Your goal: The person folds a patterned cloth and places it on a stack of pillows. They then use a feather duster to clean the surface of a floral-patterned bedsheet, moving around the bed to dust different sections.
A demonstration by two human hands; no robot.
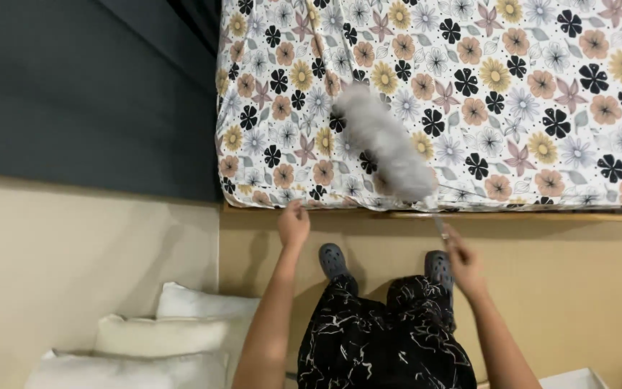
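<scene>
The person stands at the foot of the bed [613, 215], looking straight down. The right hand [462, 263] is clenched around the thin handle of a fluffy grey duster [386, 144], whose soft head reaches up and away from the fingers, lying blurred across the flowered sheet [527, 101] near the mattress edge. The left hand [294, 225] is at the edge of that sheet, just over the wooden bed frame; its fingers look curled, but I cannot tell whether they pinch the cloth or only rest against it.

The duster looks very light, its head loose and yielding, so it will bend and flatten against anything it meets. The handle is slim and stiff by comparison, and that is the proper place to hold it, low down where the right fingers sit now. The sheet is thin, limp cloth that would bunch easily; its hem at the frame is where it can be gripped.

Below the hands are dark patterned trousers [383, 346] and grey clogs [332, 261] on a tan floor. Well off to the left of the left fingers, white pillows [160, 338] are stacked against a pale wall, with a dark panel [88, 94] above.
</scene>
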